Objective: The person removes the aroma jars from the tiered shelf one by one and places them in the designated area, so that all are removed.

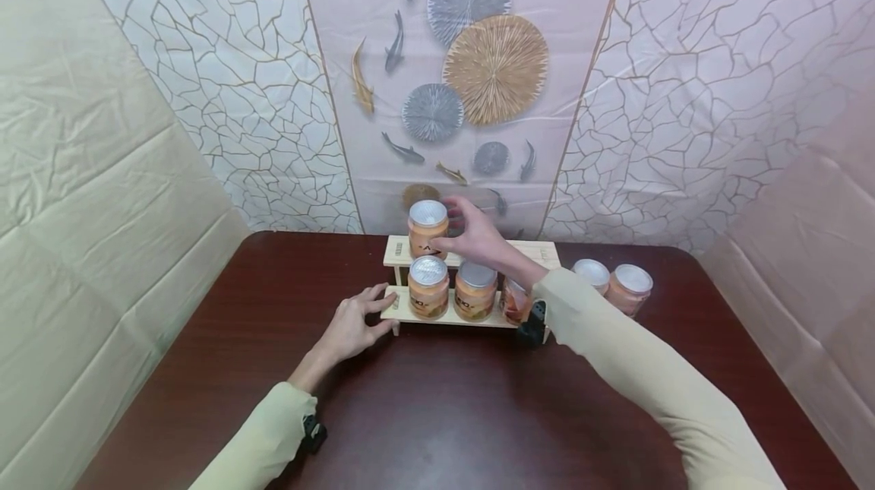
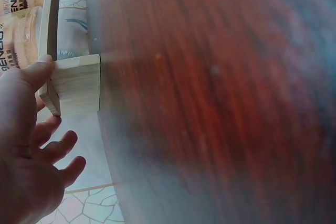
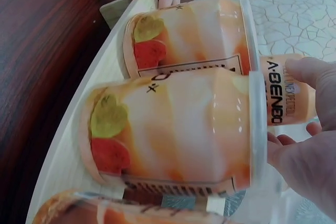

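Observation:
A two-step wooden rack (image 1: 472, 320) stands at the back of the table. My left hand (image 1: 352, 327) grips the left end of its lower step, thumb on the near edge, other fingers loosely bent. On the upper step's left end stands an orange-labelled jar (image 1: 428, 232) with a silver lid; my right hand (image 1: 478, 235) holds it from the right, thumb in front and fingers behind. Three similar jars line the lower step: a left jar (image 1: 428, 292), a middle jar (image 3: 173, 129) and a right jar (image 1: 514, 301), partly hidden by the right wrist.
Two more lidded jars (image 1: 629, 289) stand on the dark wooden table (image 1: 437, 414), right of the rack, partly behind the right sleeve. A patterned cloth backdrop (image 1: 273, 95) hangs just behind the table's far edge. Pale cloth walls (image 1: 89, 194) flank both sides.

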`<state>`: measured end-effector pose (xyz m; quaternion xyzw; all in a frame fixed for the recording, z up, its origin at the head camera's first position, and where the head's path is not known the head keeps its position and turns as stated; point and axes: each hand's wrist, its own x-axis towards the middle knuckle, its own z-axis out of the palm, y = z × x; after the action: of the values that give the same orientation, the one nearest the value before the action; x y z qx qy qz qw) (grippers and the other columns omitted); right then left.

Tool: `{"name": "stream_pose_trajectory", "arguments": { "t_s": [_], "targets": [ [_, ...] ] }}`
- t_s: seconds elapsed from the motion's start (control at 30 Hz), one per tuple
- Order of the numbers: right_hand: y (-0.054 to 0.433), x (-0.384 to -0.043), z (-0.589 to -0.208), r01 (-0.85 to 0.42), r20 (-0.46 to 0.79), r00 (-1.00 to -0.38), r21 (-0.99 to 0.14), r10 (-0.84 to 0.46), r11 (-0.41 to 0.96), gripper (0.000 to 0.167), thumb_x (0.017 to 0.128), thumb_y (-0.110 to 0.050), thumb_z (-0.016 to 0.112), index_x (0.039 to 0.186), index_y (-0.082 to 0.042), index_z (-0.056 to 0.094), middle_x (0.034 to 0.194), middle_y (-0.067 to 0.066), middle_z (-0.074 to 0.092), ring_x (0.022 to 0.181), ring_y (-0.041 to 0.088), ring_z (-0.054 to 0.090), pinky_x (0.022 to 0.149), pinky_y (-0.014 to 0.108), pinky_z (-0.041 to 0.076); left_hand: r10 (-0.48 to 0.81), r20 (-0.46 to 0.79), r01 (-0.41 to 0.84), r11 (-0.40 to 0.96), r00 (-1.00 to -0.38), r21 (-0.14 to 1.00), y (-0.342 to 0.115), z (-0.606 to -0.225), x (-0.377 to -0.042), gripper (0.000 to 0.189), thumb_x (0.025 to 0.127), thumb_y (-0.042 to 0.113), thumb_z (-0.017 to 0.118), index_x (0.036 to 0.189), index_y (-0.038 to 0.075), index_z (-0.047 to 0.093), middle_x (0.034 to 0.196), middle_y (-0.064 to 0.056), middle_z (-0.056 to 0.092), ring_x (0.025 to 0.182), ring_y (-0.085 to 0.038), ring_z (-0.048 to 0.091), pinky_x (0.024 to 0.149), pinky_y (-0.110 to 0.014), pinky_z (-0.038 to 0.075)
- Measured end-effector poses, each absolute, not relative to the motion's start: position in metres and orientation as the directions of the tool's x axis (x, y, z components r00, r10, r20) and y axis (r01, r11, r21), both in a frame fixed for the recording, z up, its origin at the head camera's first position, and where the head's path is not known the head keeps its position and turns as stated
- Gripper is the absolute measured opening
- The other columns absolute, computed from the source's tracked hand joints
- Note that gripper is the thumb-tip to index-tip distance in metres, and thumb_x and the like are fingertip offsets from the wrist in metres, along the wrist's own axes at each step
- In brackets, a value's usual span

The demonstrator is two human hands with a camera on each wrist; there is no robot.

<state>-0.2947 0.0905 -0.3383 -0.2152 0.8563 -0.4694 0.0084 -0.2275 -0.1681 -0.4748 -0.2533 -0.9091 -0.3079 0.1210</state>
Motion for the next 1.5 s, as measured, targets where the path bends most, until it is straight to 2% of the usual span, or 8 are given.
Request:
{"name": "stream_pose_trajectory", "arguments": {
  "t_s": [0.33, 0.83, 1.13, 1.27, 1.5],
  "targets": [
    [0.081, -0.294, -0.339, -0.398, 0.222, -0.899, -0.772, -0.377, 0.496, 0.074, 0.082, -0.015, 0.084, 0.144, -0.007, 0.044, 0.128, 0.013, 0.059, 0.118, 0.029, 0.054, 0.094, 0.044, 0.046, 0.389, 0.388, 0.545, 0.679, -0.836, 0.492, -0.168, -0.475, -0.228, 0.047, 0.086, 0.020, 0.080, 0.128, 0.003, 0.068, 0.138, -0.026, 0.055, 0.124, -0.048, 0.052, 0.098, -0.059, 0.044],
    [0.085, -0.296, -0.340, -0.390, 0.210, -0.903, -0.767, -0.375, 0.509, 0.074, 0.084, -0.013, 0.082, 0.146, -0.005, 0.043, 0.130, 0.014, 0.058, 0.114, 0.033, 0.059, 0.094, 0.044, 0.048, 0.391, 0.391, 0.548, 0.681, -0.833, 0.486, -0.167, -0.477, -0.228, 0.046, 0.087, 0.020, 0.079, 0.129, 0.003, 0.068, 0.138, -0.026, 0.055, 0.123, -0.050, 0.052, 0.098, -0.063, 0.042],
    [0.105, -0.296, -0.325, -0.451, 0.290, -0.872, -0.789, -0.393, 0.418, 0.071, 0.082, -0.008, 0.082, 0.143, -0.003, 0.047, 0.126, 0.016, 0.058, 0.109, 0.034, 0.060, 0.092, 0.044, 0.049, 0.384, 0.382, 0.536, 0.688, -0.841, 0.489, -0.168, -0.475, -0.228, 0.047, 0.087, 0.023, 0.079, 0.129, 0.005, 0.068, 0.139, -0.025, 0.055, 0.125, -0.047, 0.052, 0.098, -0.062, 0.042],
    [0.118, -0.295, -0.315, -0.441, 0.286, -0.878, -0.794, -0.383, 0.418, 0.073, 0.083, -0.008, 0.082, 0.145, 0.000, 0.044, 0.127, 0.019, 0.056, 0.110, 0.038, 0.059, 0.092, 0.047, 0.049, 0.381, 0.376, 0.531, 0.684, -0.845, 0.500, -0.168, -0.474, -0.229, 0.048, 0.087, 0.024, 0.079, 0.130, 0.005, 0.068, 0.140, -0.025, 0.054, 0.126, -0.046, 0.052, 0.099, -0.060, 0.042],
    [0.144, -0.291, -0.307, -0.413, 0.271, -0.901, -0.779, -0.339, 0.472, 0.074, 0.084, -0.013, 0.082, 0.147, -0.004, 0.043, 0.127, 0.019, 0.057, 0.110, 0.037, 0.058, 0.087, 0.046, 0.050, 0.381, 0.357, 0.518, 0.694, -0.853, 0.499, -0.168, -0.475, -0.227, 0.049, 0.088, 0.026, 0.079, 0.131, 0.006, 0.067, 0.141, -0.024, 0.053, 0.128, -0.044, 0.051, 0.100, -0.061, 0.041]
  ]
}}
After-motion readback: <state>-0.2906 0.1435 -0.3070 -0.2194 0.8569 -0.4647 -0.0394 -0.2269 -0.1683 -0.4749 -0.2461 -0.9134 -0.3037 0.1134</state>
